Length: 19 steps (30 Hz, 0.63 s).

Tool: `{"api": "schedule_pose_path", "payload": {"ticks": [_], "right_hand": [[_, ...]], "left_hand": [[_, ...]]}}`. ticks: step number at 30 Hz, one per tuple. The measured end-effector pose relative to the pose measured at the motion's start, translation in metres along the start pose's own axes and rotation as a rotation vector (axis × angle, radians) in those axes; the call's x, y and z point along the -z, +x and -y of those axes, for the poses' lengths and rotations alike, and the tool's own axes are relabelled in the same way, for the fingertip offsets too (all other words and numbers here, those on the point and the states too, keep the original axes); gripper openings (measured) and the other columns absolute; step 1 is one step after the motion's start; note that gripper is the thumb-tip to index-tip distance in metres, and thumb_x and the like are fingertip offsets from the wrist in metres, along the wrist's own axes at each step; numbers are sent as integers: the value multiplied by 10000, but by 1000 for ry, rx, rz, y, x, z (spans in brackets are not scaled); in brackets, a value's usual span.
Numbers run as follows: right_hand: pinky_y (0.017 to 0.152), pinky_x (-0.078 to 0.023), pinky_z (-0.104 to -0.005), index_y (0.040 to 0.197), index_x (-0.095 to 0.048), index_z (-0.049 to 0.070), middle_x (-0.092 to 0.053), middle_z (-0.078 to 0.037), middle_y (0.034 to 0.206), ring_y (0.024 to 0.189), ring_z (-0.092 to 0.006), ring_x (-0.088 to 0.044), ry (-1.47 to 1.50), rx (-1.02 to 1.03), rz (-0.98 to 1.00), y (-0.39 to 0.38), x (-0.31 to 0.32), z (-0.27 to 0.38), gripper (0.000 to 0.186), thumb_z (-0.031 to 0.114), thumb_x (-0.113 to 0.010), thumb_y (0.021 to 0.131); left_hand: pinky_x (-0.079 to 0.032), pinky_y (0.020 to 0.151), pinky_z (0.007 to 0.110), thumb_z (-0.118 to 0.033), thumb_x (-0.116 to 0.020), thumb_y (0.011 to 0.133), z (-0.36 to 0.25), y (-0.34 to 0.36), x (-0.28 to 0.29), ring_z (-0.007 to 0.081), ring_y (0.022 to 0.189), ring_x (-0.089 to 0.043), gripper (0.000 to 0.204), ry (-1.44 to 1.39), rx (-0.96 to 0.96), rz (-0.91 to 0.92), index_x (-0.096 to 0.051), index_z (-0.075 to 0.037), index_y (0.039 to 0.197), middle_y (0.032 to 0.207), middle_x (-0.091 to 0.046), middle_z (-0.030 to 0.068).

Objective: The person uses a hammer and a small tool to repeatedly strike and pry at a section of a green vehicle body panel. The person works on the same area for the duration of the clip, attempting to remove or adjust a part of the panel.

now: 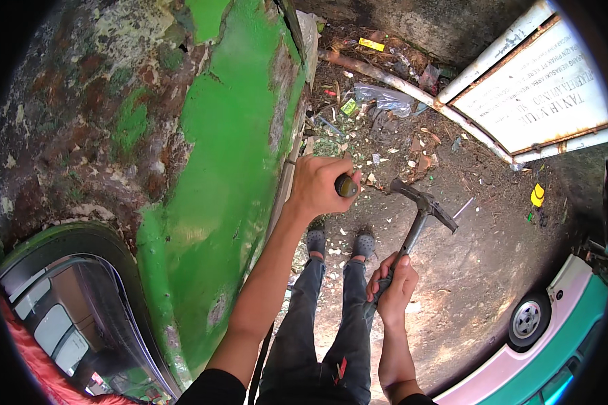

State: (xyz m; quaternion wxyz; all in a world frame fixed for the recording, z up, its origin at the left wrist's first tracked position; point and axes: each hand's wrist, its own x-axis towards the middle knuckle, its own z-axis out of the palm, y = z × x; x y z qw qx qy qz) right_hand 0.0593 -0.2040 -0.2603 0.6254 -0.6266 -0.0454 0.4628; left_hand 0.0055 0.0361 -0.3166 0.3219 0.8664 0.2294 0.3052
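My left hand (321, 185) is closed round a screwdriver (346, 185) with a dark, rounded handle. The handle's butt faces right, and a bit of thin shank shows left of the fist, against the edge of the green vehicle panel (230, 128). My right hand (393, 287) grips a hammer (412, 233) by its dark lower handle. Its metal head is up, to the right of my left fist and apart from the screwdriver. Paint on the panel is peeled, with rough brown and grey patches to its left.
A windscreen (81, 324) in a black seal lies at lower left. Litter and paint flakes (378, 128) cover the ground ahead, beside a rusty white-framed signboard (534, 88). A pink and green vehicle (527, 364) stands at lower right. My feet are on the ground between.
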Motion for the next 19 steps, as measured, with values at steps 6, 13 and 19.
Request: {"api": "schedule_pose_path", "payload": {"ticks": [6,13,19], "right_hand": [[392,-410,-264,802,-464,19,-492,-59,592,423,-119,-489,7,-12,35,-1,-4,2,547,428,-323,1136],[381,-393,-279,794,-431,29,-450,-62,540,398,-140,-464,-202,160,117,-5,-3,10,610,553,-357,1098],[423,-455,-290,825,-508,22,-537,-127,570,444,-171,-568,-521,390,223,-2,-7,3,642,598,-369,1073]], "left_hand": [[-416,462,376,-102,-776,751,1,2,-1,281,482,-556,263,4,-32,-14,-548,-86,620,553,-548,77],[-389,449,358,-59,-757,737,6,5,8,263,457,-524,250,-117,-12,-87,-538,-75,617,539,-527,84],[-375,444,348,-45,-750,744,8,3,20,234,449,-528,259,-188,1,-89,-528,-59,611,530,-511,88]]}}
